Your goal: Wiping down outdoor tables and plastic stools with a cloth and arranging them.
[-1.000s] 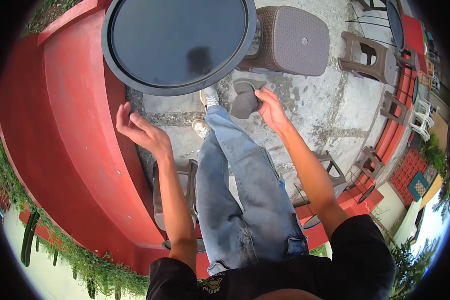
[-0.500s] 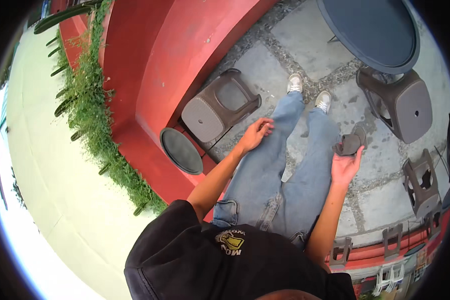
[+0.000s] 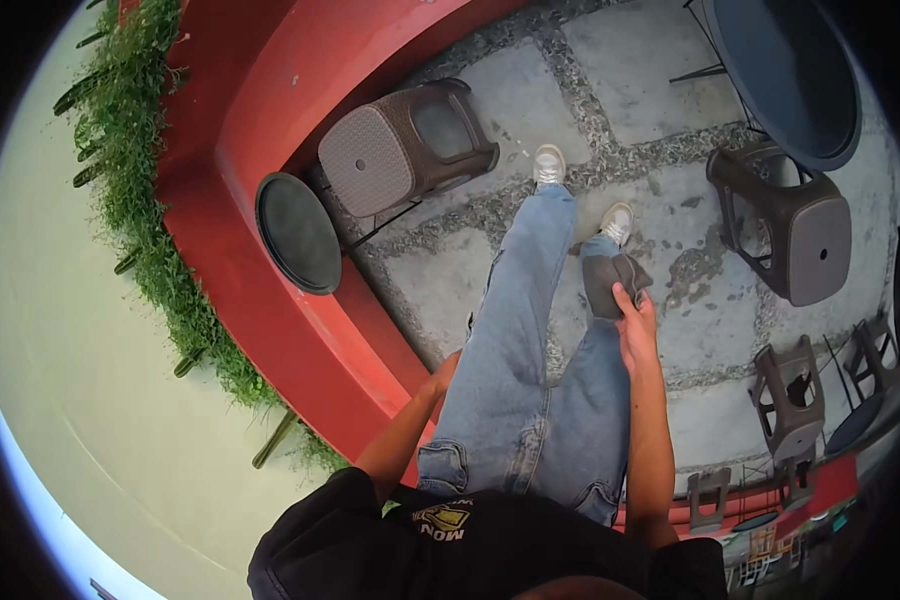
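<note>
A dark grey folded cloth [image 3: 602, 285] hangs from my right hand [image 3: 638, 328], in front of my right shin. My thumb lies over the cloth's near edge, and the fingers close on it from beneath. Down beside my left thigh, my left hand [image 3: 447, 373] is partly covered by the jeans [image 3: 510, 330]. Its fingers are hidden, so its grip does not show. The nearest thing to it, apart from the leg, is the red ledge [image 3: 370, 345] along the wall.
A brown plastic stool [image 3: 370, 160] and a small round dark table [image 3: 300, 235] stand at the left by the ledge. At the right are another stool [image 3: 815, 235] and a larger round table [image 3: 790, 80]. More stools [image 3: 790, 400] stand at the lower right. Plants [image 3: 145, 200] line the wall.
My right hand has brought the cloth leftward, from beside my right leg to in front of the shin. My left hand has dropped back beside the thigh. My feet and the view have shifted.
</note>
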### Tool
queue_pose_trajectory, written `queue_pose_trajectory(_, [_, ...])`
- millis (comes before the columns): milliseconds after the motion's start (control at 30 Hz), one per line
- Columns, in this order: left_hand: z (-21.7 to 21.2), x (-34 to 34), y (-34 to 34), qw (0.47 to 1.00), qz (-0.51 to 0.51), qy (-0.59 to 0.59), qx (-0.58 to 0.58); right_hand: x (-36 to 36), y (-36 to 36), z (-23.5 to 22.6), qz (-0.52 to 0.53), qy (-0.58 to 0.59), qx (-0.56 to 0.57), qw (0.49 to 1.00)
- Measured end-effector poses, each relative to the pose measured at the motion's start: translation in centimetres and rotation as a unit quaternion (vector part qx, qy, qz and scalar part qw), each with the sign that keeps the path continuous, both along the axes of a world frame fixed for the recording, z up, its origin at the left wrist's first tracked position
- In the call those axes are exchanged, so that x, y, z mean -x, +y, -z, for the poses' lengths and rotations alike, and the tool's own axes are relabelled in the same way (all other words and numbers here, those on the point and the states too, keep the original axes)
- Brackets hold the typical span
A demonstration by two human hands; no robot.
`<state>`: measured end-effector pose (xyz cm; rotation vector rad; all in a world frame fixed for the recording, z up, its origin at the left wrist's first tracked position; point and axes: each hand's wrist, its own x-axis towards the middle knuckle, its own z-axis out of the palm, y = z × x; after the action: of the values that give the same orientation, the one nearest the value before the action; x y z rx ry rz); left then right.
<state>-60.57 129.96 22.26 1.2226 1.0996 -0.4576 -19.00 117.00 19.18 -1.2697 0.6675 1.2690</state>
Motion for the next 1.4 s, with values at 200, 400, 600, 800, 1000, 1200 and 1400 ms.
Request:
queue_pose_trajectory(200, [2.3, 3.9, 6.7, 0.947, -0.296, 0.119, -0.041, -3.6, 1.0, -0.3, -0.031, -0.124, 0.054, 0.99])
queue_pose_trajectory(400, [8.7, 5.0, 22.4, 0.912, -0.216, 0.068, -0.342, 2.7, 16.4, 1.3, -0.486, -0.467, 0.072, 0.736])
queue_pose_trajectory(600, [13.2, -3.7, 36.9, 0.877, -0.014, 0.133, -0.461, 10.3, 41.2, 5.0, -0.571, -0.51, -0.107, 0.634])
queue_pose_trajectory(800, [16.3, -2.6, 42.8, 0.929, -0.002, 0.191, -0.318, 17.0, 54.0, 11.1, -0.548, -0.75, -0.154, 0.337])
queue_pose_trajectory(1000, [15.5, -1.2, 41.7, 0.929, -0.036, 0.151, -0.337, 24.2, 42.2, 12.3, -0.633, -0.672, -0.123, 0.364])
queue_pose_trajectory(1200, [15.7, -0.2, 42.7, 0.945, 0.006, 0.123, -0.302, 23.2, 44.0, 13.9, -0.607, -0.706, -0.093, 0.352])
queue_pose_trajectory(1400, [15.1, -0.7, 42.8, 0.946, -0.002, 0.121, -0.301, 19.2, 55.7, 14.6, -0.533, -0.76, -0.091, 0.361])
